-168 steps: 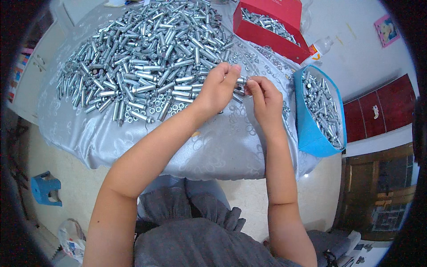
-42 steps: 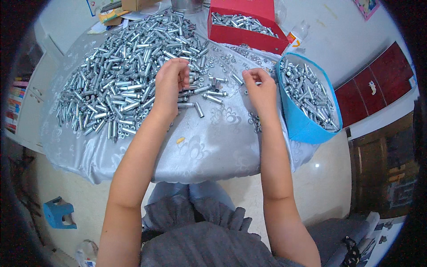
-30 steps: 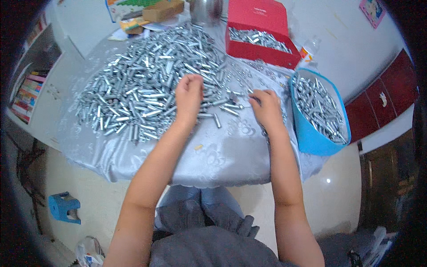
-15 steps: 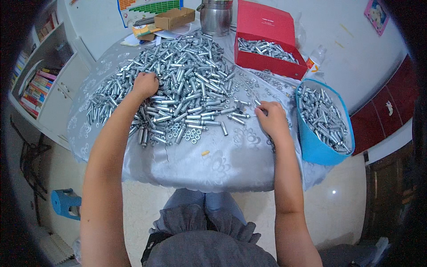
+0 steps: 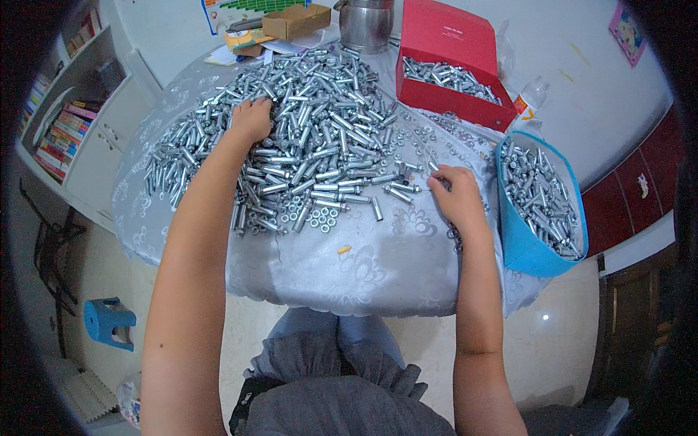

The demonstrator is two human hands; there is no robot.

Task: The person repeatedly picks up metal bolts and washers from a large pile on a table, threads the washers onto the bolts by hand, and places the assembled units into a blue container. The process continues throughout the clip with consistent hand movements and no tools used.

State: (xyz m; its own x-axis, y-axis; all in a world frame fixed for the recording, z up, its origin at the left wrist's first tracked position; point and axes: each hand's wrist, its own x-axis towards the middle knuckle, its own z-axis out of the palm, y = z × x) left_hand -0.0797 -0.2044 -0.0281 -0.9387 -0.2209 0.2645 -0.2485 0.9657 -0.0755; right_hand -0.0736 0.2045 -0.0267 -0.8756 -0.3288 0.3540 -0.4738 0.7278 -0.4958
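Note:
A large heap of silvery expansion bolts (image 5: 309, 120) covers much of the table. My left hand (image 5: 251, 120) reaches onto the heap's middle left, fingers curled down among the bolts. Its fingertips are partly hidden, so what they grip is unclear. My right hand (image 5: 456, 192), near the heap's right side, is pinched around one expansion bolt (image 5: 433, 166), whose end sticks out past the fingers. A few bolts (image 5: 401, 190) lie just left of this hand. Several loose nuts (image 5: 320, 218) sit at the heap's near edge, and small nuts and washers (image 5: 418, 136) are scattered beyond my right hand.
A blue fabric bin (image 5: 542, 265) full of bolts stands at the right edge. Behind it are an open red box (image 5: 454, 109) holding bolts and a plastic bottle (image 5: 531, 98). A metal pot (image 5: 366, 27) and a cardboard box (image 5: 297, 22) stand at the back.
The whole view has shifted a little. My left hand has moved slightly farther into the heap and its fingers have stretched forward somewhat. My right hand keeps its pinch in nearly the same place.

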